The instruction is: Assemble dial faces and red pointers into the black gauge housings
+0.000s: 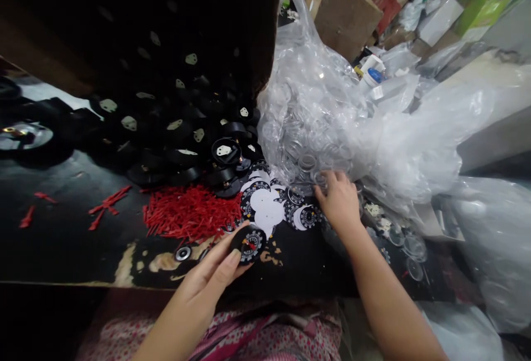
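My left hand point(219, 270) is closed round a black round gauge point(249, 244), whose printed dial and red needle face up. At the edge of a plastic bag of clear round covers point(307, 161), my right hand point(338, 198) reaches in with its fingertips among the covers; whether it grips one is hidden. Between the hands lie printed dial discs point(309, 216), some turned white side up. A heap of red needles point(191, 214) sits left of the discs. Behind it are many black round housings point(226, 152).
A dark box point(166, 29) overhangs the housings at the upper left. Cardboard boxes point(344, 12) and plastic bags fill the upper right. Loose clear covers point(415, 247) lie at the right of the black table point(298, 272). A metal ring point(183, 253) is near the front edge.
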`<control>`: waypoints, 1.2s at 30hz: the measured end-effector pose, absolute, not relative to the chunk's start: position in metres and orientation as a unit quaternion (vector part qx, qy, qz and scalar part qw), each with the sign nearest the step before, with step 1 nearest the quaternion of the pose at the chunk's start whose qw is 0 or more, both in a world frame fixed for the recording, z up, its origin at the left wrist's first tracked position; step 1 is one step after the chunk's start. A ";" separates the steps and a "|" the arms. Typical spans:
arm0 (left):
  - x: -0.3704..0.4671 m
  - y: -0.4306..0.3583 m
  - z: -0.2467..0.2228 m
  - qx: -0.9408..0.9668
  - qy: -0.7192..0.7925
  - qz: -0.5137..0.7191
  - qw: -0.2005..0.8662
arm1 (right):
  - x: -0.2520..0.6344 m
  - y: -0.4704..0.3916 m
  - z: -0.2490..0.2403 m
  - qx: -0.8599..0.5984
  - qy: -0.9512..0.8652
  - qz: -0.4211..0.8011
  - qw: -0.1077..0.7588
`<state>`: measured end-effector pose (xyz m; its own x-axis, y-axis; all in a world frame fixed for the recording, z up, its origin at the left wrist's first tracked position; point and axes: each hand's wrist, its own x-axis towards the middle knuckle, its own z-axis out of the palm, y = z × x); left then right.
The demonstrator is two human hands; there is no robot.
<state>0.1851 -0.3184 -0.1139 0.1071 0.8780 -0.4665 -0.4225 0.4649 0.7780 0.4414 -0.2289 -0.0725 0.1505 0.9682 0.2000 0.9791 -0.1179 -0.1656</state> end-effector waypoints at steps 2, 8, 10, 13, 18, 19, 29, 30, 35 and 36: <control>0.190 -0.318 -0.114 0.197 0.473 0.463 0.724 | 0.446 -0.228 -0.071 -0.734 -0.664 -0.015 0.143; 0.193 -0.307 -0.102 0.056 0.402 0.421 0.811 | 0.393 -0.272 -0.070 -0.583 -0.762 0.061 0.277; 0.192 -0.303 -0.098 0.019 0.406 0.412 0.815 | 0.368 -0.288 -0.074 -0.515 -0.798 0.094 0.299; 0.190 -0.302 -0.096 0.028 0.400 0.428 0.810 | 0.346 -0.303 -0.076 -0.470 -0.824 0.090 0.302; 0.190 -0.311 -0.106 0.167 0.406 0.440 0.783 | 0.345 -0.303 -0.067 -0.483 -0.804 0.135 0.318; 0.191 -0.313 -0.108 0.203 0.416 0.435 0.773 | 0.345 -0.301 -0.066 -0.510 -0.780 0.161 0.324; 0.198 -0.320 -0.111 0.436 0.474 0.394 0.656 | 0.325 -0.288 -0.082 -0.592 -0.731 0.165 0.296; 0.198 -0.319 -0.111 0.436 0.479 0.396 0.651 | 0.324 -0.288 -0.084 -0.591 -0.725 0.173 0.307; 0.160 -0.337 -0.115 0.415 0.523 0.367 0.648 | 0.331 -0.287 -0.077 -0.543 -0.716 0.327 0.293; 0.143 -0.347 -0.119 0.412 0.552 0.352 0.634 | 0.334 -0.286 -0.075 -0.534 -0.710 0.358 0.289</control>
<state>0.1429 -0.3466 -0.1188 0.1439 0.9008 -0.4097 0.0087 0.4128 0.9108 0.3339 -0.2865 -0.0746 -0.2630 0.9644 0.0276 0.5513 0.1737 -0.8160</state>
